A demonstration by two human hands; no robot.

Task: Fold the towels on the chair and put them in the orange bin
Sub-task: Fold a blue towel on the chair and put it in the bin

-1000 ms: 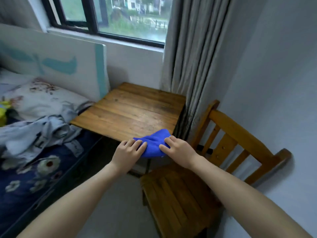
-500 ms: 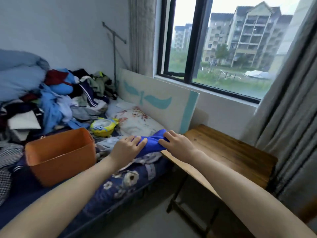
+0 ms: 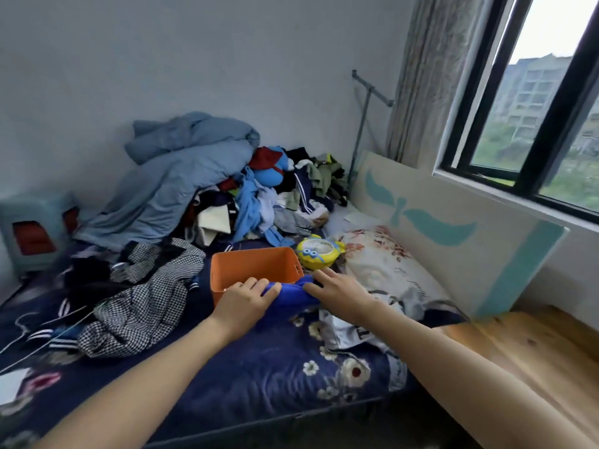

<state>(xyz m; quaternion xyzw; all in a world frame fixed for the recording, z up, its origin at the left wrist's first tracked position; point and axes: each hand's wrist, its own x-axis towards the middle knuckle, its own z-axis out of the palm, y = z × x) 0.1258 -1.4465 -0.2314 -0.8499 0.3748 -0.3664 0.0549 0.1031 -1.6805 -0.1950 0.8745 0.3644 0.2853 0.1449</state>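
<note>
A folded blue towel (image 3: 290,294) hangs between my two hands, just at the near rim of the orange bin (image 3: 252,264). My left hand (image 3: 244,301) grips its left end and my right hand (image 3: 337,291) grips its right end. The orange bin stands on the dark flowered bedspread, open side up; its inside is partly hidden by my hands and the towel. The chair is out of view.
A yellow toy fan (image 3: 319,252) lies right behind the bin. A checked garment (image 3: 146,293) sprawls to the bin's left. A big heap of clothes (image 3: 259,196) and a blue quilt (image 3: 181,176) fill the back of the bed. A wooden table (image 3: 531,351) is at right.
My view has swung left from the chair and table to the bed. Both hands carried the blue towel along, and it now sits at the orange bin's near edge.
</note>
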